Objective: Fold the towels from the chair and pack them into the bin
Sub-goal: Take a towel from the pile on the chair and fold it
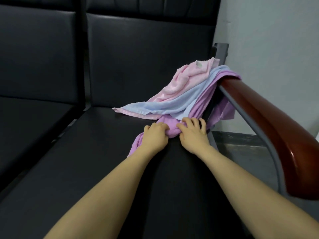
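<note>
Three towels lie heaped on the black chair seat against the right armrest. A pink towel is on top, a light blue towel under it, and a purple towel lowest, hanging over the armrest and trailing toward me. My left hand and my right hand sit side by side on the bunched near end of the purple towel, fingers curled into the cloth. No bin is in view.
A reddish wooden armrest on a grey metal frame borders the seat's right side. A second black seat adjoins on the left. A pale wall and grey floor lie beyond the armrest.
</note>
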`<state>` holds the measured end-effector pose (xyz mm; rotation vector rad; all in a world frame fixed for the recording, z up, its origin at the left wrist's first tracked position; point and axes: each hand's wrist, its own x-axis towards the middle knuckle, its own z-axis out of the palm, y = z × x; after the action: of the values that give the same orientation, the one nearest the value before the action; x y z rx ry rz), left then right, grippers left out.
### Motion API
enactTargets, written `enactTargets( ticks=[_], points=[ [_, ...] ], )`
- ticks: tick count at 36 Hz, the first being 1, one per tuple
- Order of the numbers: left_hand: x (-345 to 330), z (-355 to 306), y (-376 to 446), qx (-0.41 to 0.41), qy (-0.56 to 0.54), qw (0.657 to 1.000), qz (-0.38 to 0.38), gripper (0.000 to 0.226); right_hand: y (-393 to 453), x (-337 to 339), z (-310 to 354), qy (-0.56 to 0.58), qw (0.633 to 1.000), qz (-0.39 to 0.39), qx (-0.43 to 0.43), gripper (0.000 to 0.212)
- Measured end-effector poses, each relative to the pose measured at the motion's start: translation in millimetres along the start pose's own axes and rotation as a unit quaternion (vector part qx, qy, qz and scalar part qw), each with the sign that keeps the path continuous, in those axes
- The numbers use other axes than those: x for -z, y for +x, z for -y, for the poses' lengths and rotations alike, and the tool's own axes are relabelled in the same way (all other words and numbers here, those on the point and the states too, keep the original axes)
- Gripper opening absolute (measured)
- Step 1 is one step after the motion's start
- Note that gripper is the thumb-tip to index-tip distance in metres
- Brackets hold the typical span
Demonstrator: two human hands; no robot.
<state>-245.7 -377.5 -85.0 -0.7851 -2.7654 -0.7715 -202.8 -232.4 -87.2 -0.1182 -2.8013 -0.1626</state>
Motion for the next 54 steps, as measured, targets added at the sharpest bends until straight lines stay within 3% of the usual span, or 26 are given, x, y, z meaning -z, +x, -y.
enactTargets(
  ticks=[14, 19, 23, 26, 30, 35, 40, 43, 46, 50, 54],
  points=[
    [34, 5, -65, 0.040, -0.029, 0.999, 0.012, 0.019, -42, 46, 12, -0.051, 0.993, 0.038, 0.099, 0.051],
    [48, 10, -87, 0.069, -0.019, 0.997, 0.015, 0.017, -47, 56, 29, -0.082, 0.989, 0.016, 0.120, 0.028],
    [55, 6, -102, 0.094, 0.030, 0.995, 0.002, 0.018, -56, 56, 43, -0.043, 0.992, -0.003, 0.119, 0.026],
    [58, -3, -108, 0.089, 0.096, 0.991, 0.011, 0.027, -65, 56, 52, -0.024, 0.995, 0.039, 0.086, 0.026],
    [65, 3, -122, 0.082, 0.166, 0.982, 0.030, 0.028, -80, 58, 71, 0.036, 0.997, 0.052, 0.049, 0.028],
    [77, 15, -143, 0.082, 0.219, 0.972, -0.001, 0.027, -90, 60, 102, 0.176, 0.981, 0.085, 0.005, 0.030],
    [91, 15, -151, 0.097, 0.139, 0.985, -0.004, 0.038, -92, 65, 133, 0.316, 0.945, 0.083, -0.015, 0.011],
    [95, 14, -154, 0.101, 0.102, 0.989, -0.015, 0.044, -92, 70, 133, 0.372, 0.923, 0.095, -0.023, 0.025],
    [95, 10, -152, 0.087, 0.137, 0.986, -0.031, 0.040, -96, 76, 120, 0.424, 0.903, 0.065, -0.028, 0.034],
    [86, 1, -147, 0.029, 0.177, 0.984, -0.006, 0.036, -100, 73, 94, 0.308, 0.950, 0.000, -0.049, 0.037],
    [71, -10, -142, -0.030, 0.163, 0.986, 0.027, 0.038, -110, 64, 76, 0.186, 0.977, 0.021, -0.102, 0.038]
  ],
)
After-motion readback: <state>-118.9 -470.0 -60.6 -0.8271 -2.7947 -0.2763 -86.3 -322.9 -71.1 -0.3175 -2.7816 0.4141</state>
